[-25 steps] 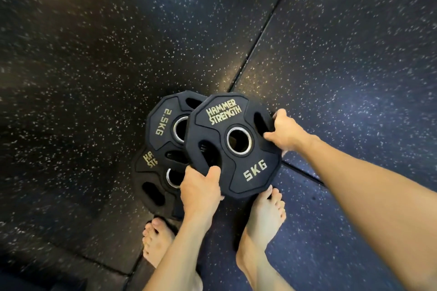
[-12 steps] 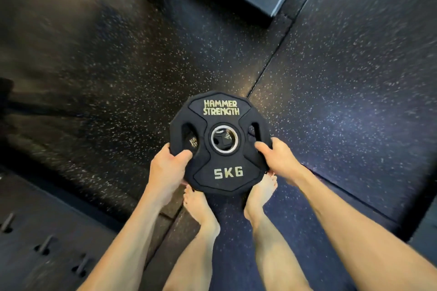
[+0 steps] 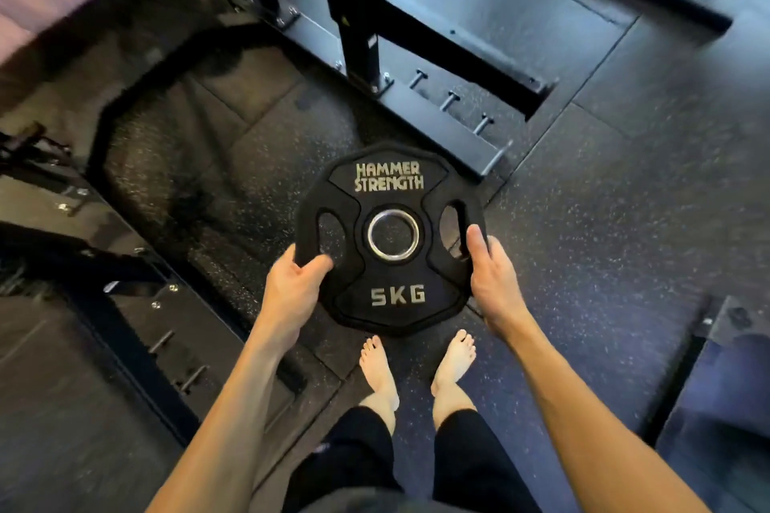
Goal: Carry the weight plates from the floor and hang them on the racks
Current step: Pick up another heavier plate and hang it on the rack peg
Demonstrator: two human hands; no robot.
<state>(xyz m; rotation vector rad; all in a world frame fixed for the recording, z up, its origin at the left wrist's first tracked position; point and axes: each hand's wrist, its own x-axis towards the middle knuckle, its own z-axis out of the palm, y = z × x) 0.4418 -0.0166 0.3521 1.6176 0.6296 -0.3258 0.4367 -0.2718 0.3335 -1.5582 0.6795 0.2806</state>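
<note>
We hold the plate [image 3: 389, 239] above our feet [image 3: 416, 364], left hand [image 3: 293, 287] and right hand [image 3: 491, 283] at its sides; the rack [image 3: 358, 12] stands ahead.

I see my left hand [image 3: 293, 283] and right hand [image 3: 489, 279] gripping the 5 kg weight plate [image 3: 389, 296] above my bare feet [image 3: 377, 371], rack base [image 3: 433, 117] beyond.

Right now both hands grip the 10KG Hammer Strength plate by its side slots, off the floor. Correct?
Not quite: the head view shows the plate marked 5KG, not 10KG. The rest holds: left hand and right hand grip its side slots, off the floor.
</note>
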